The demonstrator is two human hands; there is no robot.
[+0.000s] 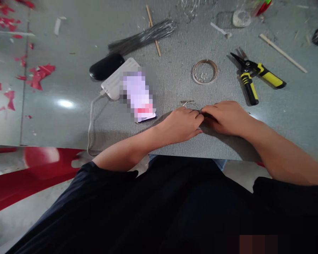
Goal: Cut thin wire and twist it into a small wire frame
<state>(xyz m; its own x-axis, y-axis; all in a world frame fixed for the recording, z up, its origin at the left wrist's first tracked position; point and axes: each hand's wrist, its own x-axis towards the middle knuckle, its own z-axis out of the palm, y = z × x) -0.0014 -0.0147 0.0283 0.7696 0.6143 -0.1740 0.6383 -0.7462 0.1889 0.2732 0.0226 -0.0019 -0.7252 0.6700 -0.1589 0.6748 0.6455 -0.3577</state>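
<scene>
My left hand (pixel 182 124) and my right hand (pixel 226 117) rest knuckles up on the grey table (pixel 175 81), fingertips meeting in a pinch at the middle. Both are closed on something thin between them; a few fine wire strands (pixel 187 103) show just above the left hand, and the rest is hidden under the fingers. Beyond the hands lies a flat metal ring (pixel 205 71) with small bits inside it. Yellow-handled snips (pixel 254 74) lie to the right of the ring.
A phone (pixel 139 97) lies on a white power bank (pixel 116 79) with a cable, beside a black case (pixel 106 66). A bundle of dark wires (pixel 143 36) and wooden sticks (pixel 282 53) lie further back. Red paper scraps (pixel 38 76) litter the left. A red chair (pixel 29 173) stands below.
</scene>
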